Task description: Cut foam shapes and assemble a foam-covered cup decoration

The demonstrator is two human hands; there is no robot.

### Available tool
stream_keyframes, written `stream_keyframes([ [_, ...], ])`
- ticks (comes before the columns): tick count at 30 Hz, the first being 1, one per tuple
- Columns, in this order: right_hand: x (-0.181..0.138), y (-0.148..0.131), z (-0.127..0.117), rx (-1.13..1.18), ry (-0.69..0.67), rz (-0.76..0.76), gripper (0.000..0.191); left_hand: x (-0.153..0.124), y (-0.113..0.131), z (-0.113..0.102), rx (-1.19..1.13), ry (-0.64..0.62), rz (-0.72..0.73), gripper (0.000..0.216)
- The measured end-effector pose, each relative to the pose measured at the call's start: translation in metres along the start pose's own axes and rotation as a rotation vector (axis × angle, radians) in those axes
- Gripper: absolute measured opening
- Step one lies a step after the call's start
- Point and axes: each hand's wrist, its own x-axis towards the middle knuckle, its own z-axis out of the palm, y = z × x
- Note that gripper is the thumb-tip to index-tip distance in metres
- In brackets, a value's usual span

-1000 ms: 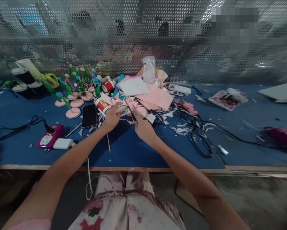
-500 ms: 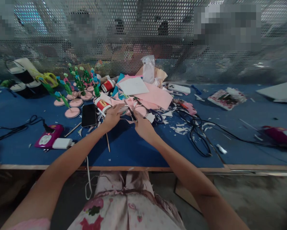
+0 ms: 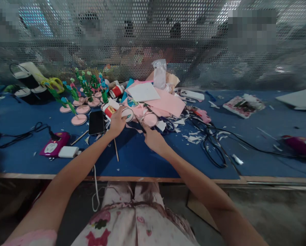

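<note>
My left hand (image 3: 116, 123) is closed around a red-and-white paper cup (image 3: 117, 110) lying on its side, its open mouth turned toward me. My right hand (image 3: 152, 137) is closed on a thin dark tool (image 3: 140, 123), likely a pen or a small blade; its tip rests near a pink round disc (image 3: 150, 119). Both hands work at the near edge of a heap of pink paper sheets (image 3: 165, 102) on the blue table (image 3: 132, 157). A thin wooden stick (image 3: 115, 149) lies just below my left hand.
A black phone (image 3: 96, 122) lies left of the cup. Small paper flowers on pink bases (image 3: 78, 102) stand further left. A pink power strip (image 3: 54, 145) with a white plug, black cables (image 3: 214, 143), paper scraps and a second cup (image 3: 116, 91) lie around. A perforated metal screen (image 3: 153, 44) backs the table.
My left hand has lifted and turned the cup so its mouth faces me. My right hand has shifted slightly toward me with the dark tool.
</note>
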Motion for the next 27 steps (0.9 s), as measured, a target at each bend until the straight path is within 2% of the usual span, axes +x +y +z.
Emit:
stream_keyframes([
  [4,-0.001,0.002,-0.006,0.057,-0.011,0.043,0.062,-0.001,-0.003,-0.002,-0.024,0.004,0.012,0.035],
  [12,0.006,0.005,-0.01,0.089,0.151,0.024,0.06,-0.002,-0.002,0.0,-0.136,0.121,-0.028,0.036],
  [17,0.007,0.005,-0.008,0.094,0.191,0.022,0.06,-0.003,0.002,-0.004,-0.08,0.042,-0.066,0.021],
  [27,0.003,0.0,-0.008,0.131,0.11,0.016,0.06,-0.006,0.011,-0.006,0.119,-0.081,-0.051,0.02],
])
